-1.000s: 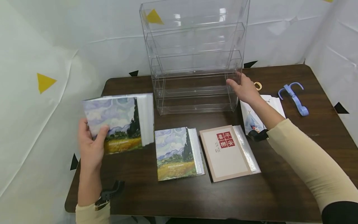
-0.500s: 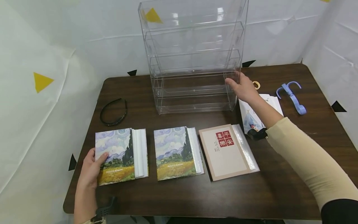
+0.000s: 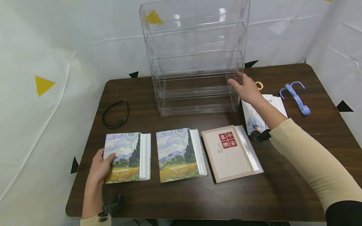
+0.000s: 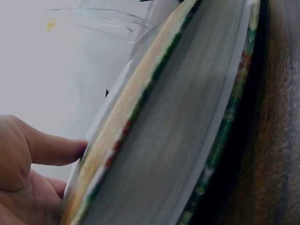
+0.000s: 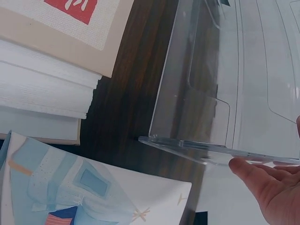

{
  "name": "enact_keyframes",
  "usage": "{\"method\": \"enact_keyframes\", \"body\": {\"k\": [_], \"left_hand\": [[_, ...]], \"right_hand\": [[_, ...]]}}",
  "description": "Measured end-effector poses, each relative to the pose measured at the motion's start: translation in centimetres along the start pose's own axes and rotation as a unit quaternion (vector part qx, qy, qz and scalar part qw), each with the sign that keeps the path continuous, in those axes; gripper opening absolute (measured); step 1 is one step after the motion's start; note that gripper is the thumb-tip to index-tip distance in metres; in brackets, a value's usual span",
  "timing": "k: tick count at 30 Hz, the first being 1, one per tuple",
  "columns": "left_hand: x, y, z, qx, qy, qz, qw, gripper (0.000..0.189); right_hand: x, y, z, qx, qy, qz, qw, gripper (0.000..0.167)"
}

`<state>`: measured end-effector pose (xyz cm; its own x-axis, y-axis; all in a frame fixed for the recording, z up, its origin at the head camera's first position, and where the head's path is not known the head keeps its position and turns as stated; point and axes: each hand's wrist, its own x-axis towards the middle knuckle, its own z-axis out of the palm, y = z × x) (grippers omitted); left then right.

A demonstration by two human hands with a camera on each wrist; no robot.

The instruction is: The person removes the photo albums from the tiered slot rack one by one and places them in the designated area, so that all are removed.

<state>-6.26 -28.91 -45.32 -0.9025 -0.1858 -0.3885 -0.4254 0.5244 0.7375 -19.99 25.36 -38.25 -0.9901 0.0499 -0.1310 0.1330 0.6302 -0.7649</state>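
Observation:
A photo album (image 3: 122, 157) with a painted landscape cover lies at the left of the table, its white page edges facing right. My left hand (image 3: 100, 166) grips its left edge, thumb on the front cover. Seen in the left wrist view, the album (image 4: 154, 122) is tilted in that frame, close over the wood. My right hand (image 3: 245, 89) touches the right side of a clear plastic tiered rack (image 3: 198, 110). Through the right wrist view, the thumb and fingertips of that hand (image 5: 274, 190) rest against the outside of the rack's side panel.
A matching album (image 3: 178, 155) and a beige album with red characters (image 3: 230, 153) lie to the right. A white illustrated booklet (image 3: 255, 121) sits under my right forearm. Beyond are a yellow tape ring (image 3: 259, 85), a blue hook-shaped item (image 3: 295, 98) and a black headband (image 3: 115, 114).
My left hand has lowered the photo album from above the table to its front left, then shifted it slightly right. The headband has come into view. My right hand stays at the rack.

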Motion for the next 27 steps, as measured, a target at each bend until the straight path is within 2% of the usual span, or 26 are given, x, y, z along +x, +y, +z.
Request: {"method": "enact_keyframes", "body": {"k": [8, 14, 18, 23, 27], "left_hand": [[0.1, -0.3, -0.1, 0.034, 0.006, -0.005, 0.9994, 0.054], [0.3, -0.4, -0.4, 0.052, 0.039, -0.009, 0.9979, 0.062], [0.2, 0.0, -0.9, 0.09, 0.061, -0.002, 0.9941, 0.068], [-0.1, 1.3, -1.6, 0.112, 0.094, 0.052, 0.988, 0.068], [0.2, 3.0, -1.7, 0.107, 0.125, 0.132, 0.9774, 0.061]], "right_hand": [[-0.2, 0.0, 0.0, 0.002, -0.002, -0.001, 1.0, 0.08], [-0.2, -0.2, 0.1, 0.008, 0.002, -0.003, 1.0, 0.079], [-0.2, -0.1, 0.3, 0.012, 0.006, -0.009, 0.9999, 0.077], [-0.6, 0.4, 0.4, 0.012, 0.0, -0.014, 0.9998, 0.076], [-1.0, 0.7, 0.1, 0.016, 0.005, -0.027, 0.9995, 0.074]]}}
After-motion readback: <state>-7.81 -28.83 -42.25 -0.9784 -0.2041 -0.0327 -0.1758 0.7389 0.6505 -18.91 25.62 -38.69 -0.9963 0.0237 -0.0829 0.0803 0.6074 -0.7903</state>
